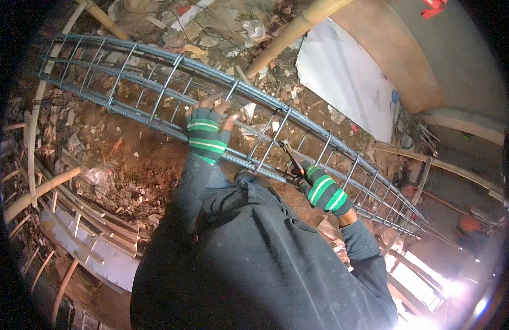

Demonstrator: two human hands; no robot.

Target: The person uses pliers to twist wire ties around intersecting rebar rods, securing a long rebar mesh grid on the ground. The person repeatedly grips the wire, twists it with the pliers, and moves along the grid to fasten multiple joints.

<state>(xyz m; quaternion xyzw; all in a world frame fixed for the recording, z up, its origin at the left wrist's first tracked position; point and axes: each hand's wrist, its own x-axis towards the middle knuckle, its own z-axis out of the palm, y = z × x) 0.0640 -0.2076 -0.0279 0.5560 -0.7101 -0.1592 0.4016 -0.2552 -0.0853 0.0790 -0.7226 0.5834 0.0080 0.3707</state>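
A long rebar cage (167, 82) of ribbed steel bars and square stirrups runs from upper left to lower right in front of me. My left hand (209, 124), in a grey and green striped fingerless glove, reaches over the near bars to a middle bar. Its thumb and fingers are apart; part of its contact with the steel is hidden. In a matching glove, my right hand (325, 190) is closed round a pair of pincers (292, 157). The pincers' jaws are at a stirrup inside the cage, close to a bar crossing.
Bamboo poles (298, 34) slant beyond the cage. A white sheet (348, 77) lies at the upper right, beside a brown board (386, 52). Rubble and scraps cover the soil. Wooden strips (100, 231) are stacked at lower left, near another bamboo pole (42, 193).
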